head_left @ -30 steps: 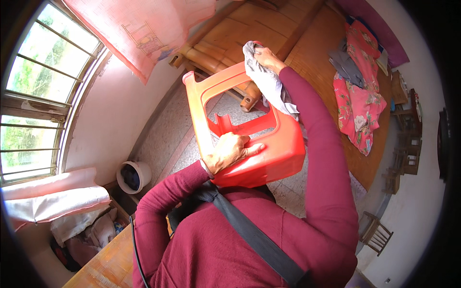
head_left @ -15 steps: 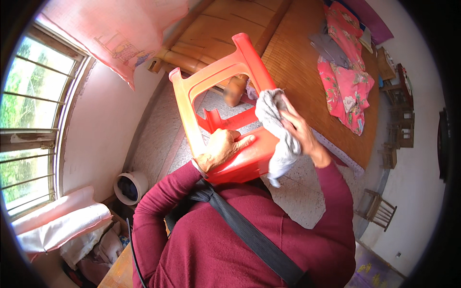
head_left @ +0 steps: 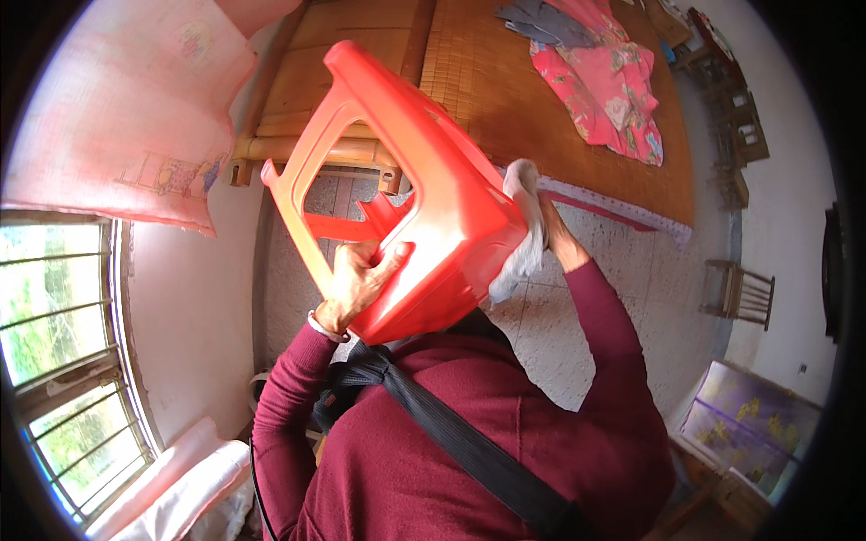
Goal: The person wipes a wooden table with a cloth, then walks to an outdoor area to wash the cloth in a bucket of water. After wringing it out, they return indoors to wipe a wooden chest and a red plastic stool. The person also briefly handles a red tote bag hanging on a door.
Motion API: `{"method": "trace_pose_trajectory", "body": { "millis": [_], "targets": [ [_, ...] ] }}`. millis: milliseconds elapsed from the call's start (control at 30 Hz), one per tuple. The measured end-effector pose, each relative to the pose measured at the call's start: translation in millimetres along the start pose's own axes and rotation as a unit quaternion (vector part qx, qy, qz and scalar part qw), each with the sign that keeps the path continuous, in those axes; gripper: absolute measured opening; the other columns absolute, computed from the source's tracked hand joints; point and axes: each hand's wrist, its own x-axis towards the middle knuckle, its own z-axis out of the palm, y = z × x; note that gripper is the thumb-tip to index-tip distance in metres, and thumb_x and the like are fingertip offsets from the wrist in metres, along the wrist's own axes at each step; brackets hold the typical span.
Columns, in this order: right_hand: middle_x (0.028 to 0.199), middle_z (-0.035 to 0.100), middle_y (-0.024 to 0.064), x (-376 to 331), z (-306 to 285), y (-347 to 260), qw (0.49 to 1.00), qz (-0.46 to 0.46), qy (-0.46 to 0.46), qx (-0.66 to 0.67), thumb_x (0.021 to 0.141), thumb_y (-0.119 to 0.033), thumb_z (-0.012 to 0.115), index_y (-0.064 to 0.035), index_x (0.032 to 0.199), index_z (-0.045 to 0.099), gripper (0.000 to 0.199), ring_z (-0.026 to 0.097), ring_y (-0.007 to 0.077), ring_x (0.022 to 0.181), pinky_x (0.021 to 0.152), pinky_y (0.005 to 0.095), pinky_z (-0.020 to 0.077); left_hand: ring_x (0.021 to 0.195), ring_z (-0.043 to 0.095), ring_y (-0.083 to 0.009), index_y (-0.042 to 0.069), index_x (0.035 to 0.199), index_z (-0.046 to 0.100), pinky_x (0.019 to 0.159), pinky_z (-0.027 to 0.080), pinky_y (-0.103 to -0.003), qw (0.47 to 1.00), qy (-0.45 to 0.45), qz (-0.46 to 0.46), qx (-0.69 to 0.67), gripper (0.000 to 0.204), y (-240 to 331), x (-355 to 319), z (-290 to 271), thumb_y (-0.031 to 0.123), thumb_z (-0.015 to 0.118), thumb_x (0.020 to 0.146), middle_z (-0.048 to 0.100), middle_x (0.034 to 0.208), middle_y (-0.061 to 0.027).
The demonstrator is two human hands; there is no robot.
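A red plastic stool [head_left: 442,221] is held up in front of my chest, tipped on its side with its legs pointing up and away to the left. My left hand [head_left: 361,284] is closed on the near left part of the stool, the thumb lying along its outer face. At the stool's right side, my right hand [head_left: 552,225] holds a pale grey cloth [head_left: 521,239] against the seat end. Most of the right fingers are hidden behind the cloth.
Beyond the stool stands a bed with a woven mat [head_left: 487,81], pink floral fabric [head_left: 609,99] on it. A pink curtain [head_left: 126,135] hangs over a barred window [head_left: 59,307] at left. A small wooden chair [head_left: 744,293] stands at right on the speckled floor [head_left: 586,316].
The stool has turned so that its side faces me more and its right side swings outward. My right hand and the cloth have moved lower along it, onto the seat end. The view has shifted.
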Motion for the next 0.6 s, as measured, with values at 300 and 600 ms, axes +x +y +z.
{"method": "trace_pose_trajectory", "body": {
  "millis": [300,600],
  "targets": [
    [0.114,0.053,-0.0002,16.5,60.6,-66.1,0.988,-0.014,-0.131,-0.085,0.098,-0.034,0.039,-0.0023,0.123,0.048,0.041,0.050,0.0086,0.103,0.089,0.0231,0.0410,0.052,0.039,0.0003,0.003,0.062,0.056,0.045,0.030,-0.020,0.974,0.119,-0.021,-0.193,0.039,-27.1,-12.8,-43.4,0.026,0.051,0.094,0.052,0.057,0.0078],
    [0.145,0.024,0.0129,4.4,137.8,-42.7,0.942,-0.299,-0.134,-0.074,0.097,-0.026,0.037,-0.0018,0.142,0.021,0.054,0.021,0.0247,0.135,0.110,0.0310,0.0165,0.067,0.059,-0.0074,0.000,0.103,0.057,0.060,0.050,-0.022,0.915,0.241,-0.056,-0.317,0.039,-79.3,-47.5,-87.0,0.035,0.038,0.098,0.064,0.084,-0.0037]
  ]
}}
